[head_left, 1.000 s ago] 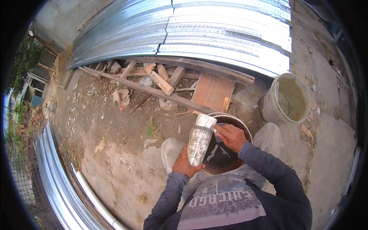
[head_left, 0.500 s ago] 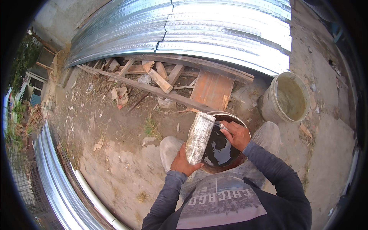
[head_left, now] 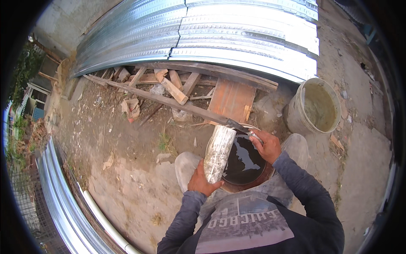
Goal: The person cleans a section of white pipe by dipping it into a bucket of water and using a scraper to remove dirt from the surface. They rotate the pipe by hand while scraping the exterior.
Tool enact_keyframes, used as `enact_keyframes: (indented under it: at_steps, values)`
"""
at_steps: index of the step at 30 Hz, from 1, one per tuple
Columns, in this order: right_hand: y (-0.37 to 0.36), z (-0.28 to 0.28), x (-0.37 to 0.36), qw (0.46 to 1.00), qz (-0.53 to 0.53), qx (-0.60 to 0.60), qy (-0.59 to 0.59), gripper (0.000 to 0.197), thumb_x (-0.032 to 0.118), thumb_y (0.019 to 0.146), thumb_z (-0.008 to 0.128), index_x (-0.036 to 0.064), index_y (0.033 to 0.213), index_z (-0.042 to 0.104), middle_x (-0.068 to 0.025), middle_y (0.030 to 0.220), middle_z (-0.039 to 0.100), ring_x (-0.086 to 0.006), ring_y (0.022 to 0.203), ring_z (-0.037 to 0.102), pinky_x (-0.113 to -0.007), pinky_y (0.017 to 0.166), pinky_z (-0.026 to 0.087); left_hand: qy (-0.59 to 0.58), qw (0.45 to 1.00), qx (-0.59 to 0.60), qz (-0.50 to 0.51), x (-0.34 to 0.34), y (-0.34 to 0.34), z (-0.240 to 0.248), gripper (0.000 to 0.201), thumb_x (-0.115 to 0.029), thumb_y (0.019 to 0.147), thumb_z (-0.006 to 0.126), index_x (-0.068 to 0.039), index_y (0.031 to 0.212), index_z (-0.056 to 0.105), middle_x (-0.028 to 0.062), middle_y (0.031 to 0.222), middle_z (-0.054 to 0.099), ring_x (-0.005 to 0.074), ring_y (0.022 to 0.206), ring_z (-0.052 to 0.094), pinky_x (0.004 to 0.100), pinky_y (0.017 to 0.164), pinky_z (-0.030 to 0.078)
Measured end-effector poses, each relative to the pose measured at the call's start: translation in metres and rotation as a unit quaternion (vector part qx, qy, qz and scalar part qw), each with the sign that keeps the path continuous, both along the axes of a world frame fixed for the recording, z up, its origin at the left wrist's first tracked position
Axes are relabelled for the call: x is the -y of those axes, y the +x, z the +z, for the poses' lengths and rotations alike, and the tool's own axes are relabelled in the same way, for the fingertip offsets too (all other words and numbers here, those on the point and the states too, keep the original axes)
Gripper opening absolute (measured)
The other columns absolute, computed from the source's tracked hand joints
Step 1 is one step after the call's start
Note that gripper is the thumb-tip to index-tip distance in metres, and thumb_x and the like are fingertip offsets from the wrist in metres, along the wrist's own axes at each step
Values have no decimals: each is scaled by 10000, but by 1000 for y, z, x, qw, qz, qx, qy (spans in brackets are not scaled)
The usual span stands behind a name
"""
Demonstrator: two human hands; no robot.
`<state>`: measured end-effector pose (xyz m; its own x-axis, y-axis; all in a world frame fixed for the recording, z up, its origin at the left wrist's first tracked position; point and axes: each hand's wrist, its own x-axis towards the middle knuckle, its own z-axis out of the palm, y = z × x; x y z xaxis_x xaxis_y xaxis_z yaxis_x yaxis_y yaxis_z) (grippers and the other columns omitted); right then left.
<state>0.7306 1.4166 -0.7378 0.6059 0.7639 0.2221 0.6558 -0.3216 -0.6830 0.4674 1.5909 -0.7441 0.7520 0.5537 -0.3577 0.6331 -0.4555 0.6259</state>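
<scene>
My left hand (head_left: 202, 181) grips the near end of a long, whitish, rough-surfaced piece (head_left: 220, 152), its material unclear. The piece slants over the left side of a round bucket (head_left: 267, 173) between my knees. Dark, shiny liquid (head_left: 245, 163) stands inside the bucket. Over the bucket's far right side, my right hand (head_left: 266, 146) is closed round the pale handle of a scraper (head_left: 237, 125). Its dark blade points left, close to the far end of the whitish piece; whether they touch is unclear.
A larger pale bucket (head_left: 292, 112) with murky contents stands at the far right. Ahead lie wooden beams (head_left: 169, 99), a brown board (head_left: 232, 99) and stacked corrugated metal sheets (head_left: 245, 38). More metal sheets (head_left: 63, 190) and a white pipe (head_left: 101, 220) lie at left.
My right hand has shifted slightly away from me and to the right. The scraper's blade has moved from across the whitish piece to just beyond its far end. My left hand stays nearly still.
</scene>
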Motion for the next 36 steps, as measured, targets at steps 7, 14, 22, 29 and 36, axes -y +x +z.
enact_keyframes:
  at_steps: [7,14,22,29,36]
  values:
    - [8,-7,0,997,-48,32,-46,318,313,994,685,141,1260,705,-124,1019,735,-342,868,722,-431,706,574,54,998,-2,-20,6,1,5,1250,-559,711,895,-22,1618,223,327,1398,545,491,1256,580,509,1041,497]
    - [17,-16,-3,987,-127,30,-97,335,317,990,686,143,1276,682,-108,1051,746,-344,884,724,-458,732,578,33,999,-21,-13,7,1,7,1122,-563,812,813,13,1593,251,331,1374,545,479,1256,579,507,1027,501]
    - [18,-5,-4,978,-98,-2,-182,329,335,1020,634,141,1286,650,-171,1098,743,-381,932,726,-484,749,578,44,996,-75,-25,0,8,18,1090,-605,713,874,3,1487,405,245,1312,525,439,1178,598,495,964,534]
    - [-6,-43,9,995,37,-7,-97,346,359,1044,582,99,1272,599,-222,1089,734,-442,885,715,-533,773,567,48,998,-28,-26,1,2,1,1038,-485,713,898,6,1481,401,260,1326,572,431,1199,612,478,982,530]
    - [-27,-10,11,990,108,-2,-92,364,349,1049,575,94,1308,569,-208,1026,736,-416,931,712,-521,754,571,2,1000,-30,-5,-8,7,18,1017,-436,728,888,-32,1513,381,231,1372,599,404,1237,622,456,1020,514]
